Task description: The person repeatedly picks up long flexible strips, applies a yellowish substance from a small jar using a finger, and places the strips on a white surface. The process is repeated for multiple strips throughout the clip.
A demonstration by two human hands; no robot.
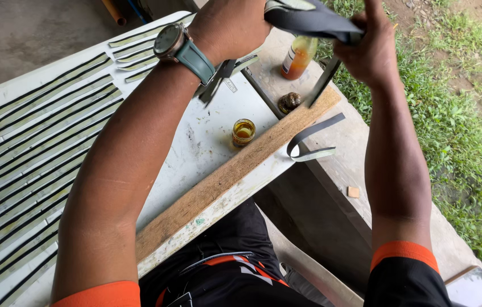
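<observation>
Head view, left hand (229,25) top cropped, dark strip (309,20) cropped

Dark grey strip (314,20), flat and flexible, gripped at top between left hand (229,25) and right hand (368,51), bunched and folded across gap between both. Long tail hanging from under right hand, running down past its heel, dropping over edge of wooden board, then curling back in open loop below and left of right wrist. Pale underside showing on loop's lower end, dark face outward elsewhere.
</observation>
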